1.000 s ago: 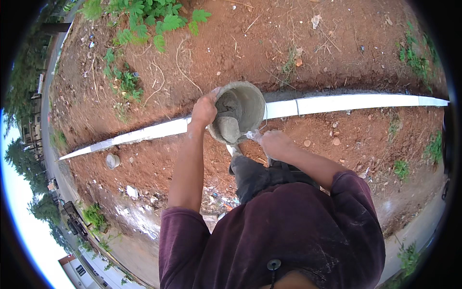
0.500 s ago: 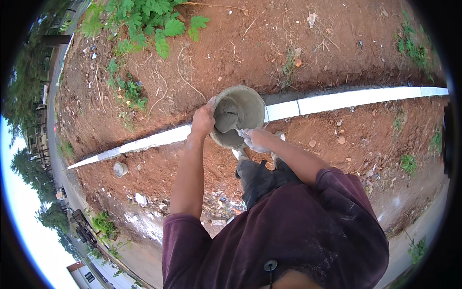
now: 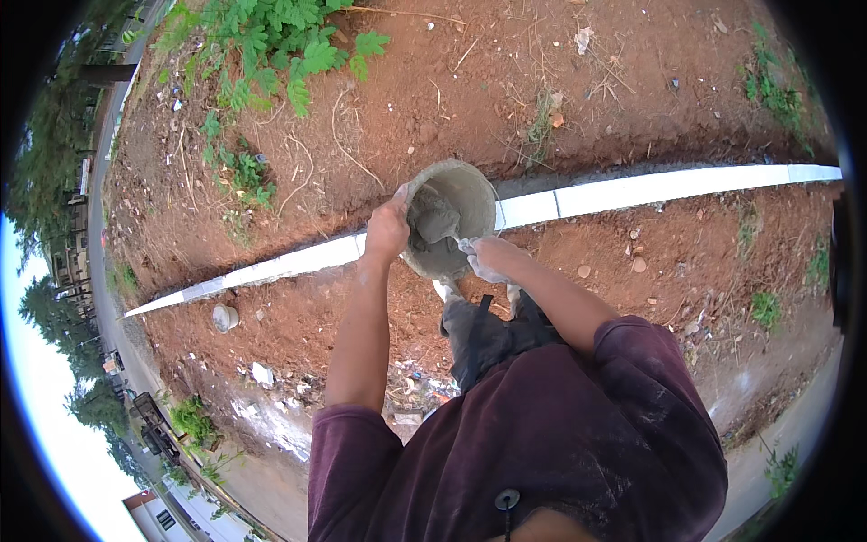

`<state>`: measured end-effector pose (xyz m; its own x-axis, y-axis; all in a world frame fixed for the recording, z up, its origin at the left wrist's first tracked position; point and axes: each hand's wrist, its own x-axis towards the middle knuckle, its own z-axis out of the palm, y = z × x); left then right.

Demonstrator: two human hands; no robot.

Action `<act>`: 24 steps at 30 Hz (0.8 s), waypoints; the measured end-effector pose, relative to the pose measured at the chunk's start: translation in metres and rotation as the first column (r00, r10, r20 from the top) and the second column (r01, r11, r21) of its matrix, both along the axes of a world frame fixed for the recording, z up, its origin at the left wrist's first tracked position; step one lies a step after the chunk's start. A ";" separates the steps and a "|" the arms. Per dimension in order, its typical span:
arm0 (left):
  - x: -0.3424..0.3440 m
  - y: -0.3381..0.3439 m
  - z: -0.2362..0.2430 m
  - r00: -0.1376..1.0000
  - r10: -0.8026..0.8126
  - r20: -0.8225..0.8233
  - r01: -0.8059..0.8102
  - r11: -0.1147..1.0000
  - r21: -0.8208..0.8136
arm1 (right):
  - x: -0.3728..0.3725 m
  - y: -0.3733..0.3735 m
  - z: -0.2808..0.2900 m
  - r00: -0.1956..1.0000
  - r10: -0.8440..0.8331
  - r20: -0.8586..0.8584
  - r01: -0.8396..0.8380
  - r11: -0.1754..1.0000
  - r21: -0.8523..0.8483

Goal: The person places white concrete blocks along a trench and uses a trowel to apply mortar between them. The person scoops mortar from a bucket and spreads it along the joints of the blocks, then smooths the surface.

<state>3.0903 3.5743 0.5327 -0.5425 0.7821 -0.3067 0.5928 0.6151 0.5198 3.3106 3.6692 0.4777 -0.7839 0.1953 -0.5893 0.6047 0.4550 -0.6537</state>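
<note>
A round bucket [image 3: 489, 210], its wall smeared grey, is tilted over the white strip [image 3: 632, 187], with its mouth toward me. Wet grey mortar [image 3: 436, 263] lies inside. My left hand [image 3: 388, 228] is closed around the bucket's left rim. In my right hand [image 3: 493, 259], dusted with grey, is a trowel, gripped by its handle near the lower right of the rim. The trowel's blade [image 3: 439, 225] is inside the bucket, coated with mortar. What bears the bucket from below is hidden.
The white strip crosses reddish soil [image 3: 578, 81] from left to right. A small pale tub [image 3: 226, 317] stands at the left. Leafy green plants [image 3: 289, 45] grow at the far left. Rubble and litter [image 3: 262, 375] lie on the near side, close to my shoes [image 3: 445, 289].
The trowel's blade has shifted right within the mortar, and my right hand has moved slightly right with it. My left hand and the bucket have moved a little right, with the grip unchanged.
</note>
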 end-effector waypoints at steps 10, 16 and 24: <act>0.018 -0.009 -0.005 0.998 -0.050 -0.045 0.054 0.993 0.102 | -0.001 0.044 0.025 0.998 0.043 -0.056 -0.031 0.979 0.202; 0.036 -0.005 -0.002 1.000 0.006 0.028 -0.008 0.998 0.055 | -0.012 0.039 0.017 0.956 0.289 -0.052 -0.160 0.662 0.732; 0.058 -0.018 -0.010 0.960 0.066 0.272 -0.120 0.975 0.188 | -0.022 0.054 0.003 0.900 0.417 0.124 -0.411 0.721 0.557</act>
<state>3.1482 3.5563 0.5229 -0.5373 0.7919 -0.2902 0.3636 0.5280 0.7675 3.2883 3.7237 0.4809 -0.8705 0.1397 -0.4720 0.2640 0.9418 -0.2082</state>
